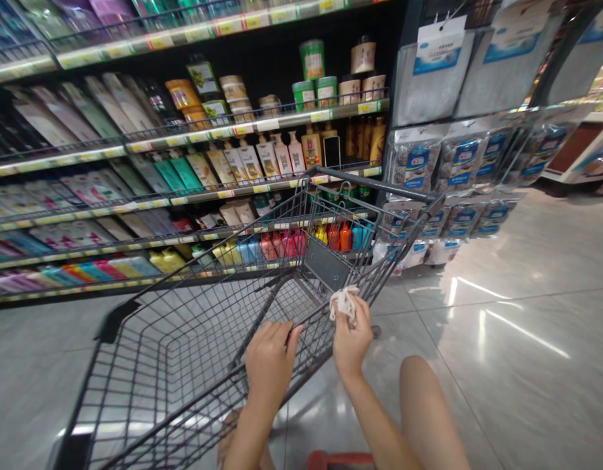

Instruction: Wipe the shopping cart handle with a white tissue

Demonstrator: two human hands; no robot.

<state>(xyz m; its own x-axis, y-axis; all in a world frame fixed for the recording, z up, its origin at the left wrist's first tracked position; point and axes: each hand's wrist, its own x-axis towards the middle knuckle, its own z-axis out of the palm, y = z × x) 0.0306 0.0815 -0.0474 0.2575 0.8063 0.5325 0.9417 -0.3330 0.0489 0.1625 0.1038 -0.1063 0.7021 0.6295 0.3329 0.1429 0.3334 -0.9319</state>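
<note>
By cart (326, 263), right hand (354, 341) pinching cloth (344, 305), shelved bottles (251, 162)

The cart (325, 262) stands on the floor (526, 391), before the shelves (266, 124) with bottles (240, 163); packets (460, 163) hang at the right.

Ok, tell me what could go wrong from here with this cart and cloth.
The cloth in the right hand has loose ends beside the cart's wires, so it could snag. The cart stands near the shelves; a hard shove might knock into the bottles. With the left hand at the rim, fingers might get pinched if the cart bumps something.
</note>
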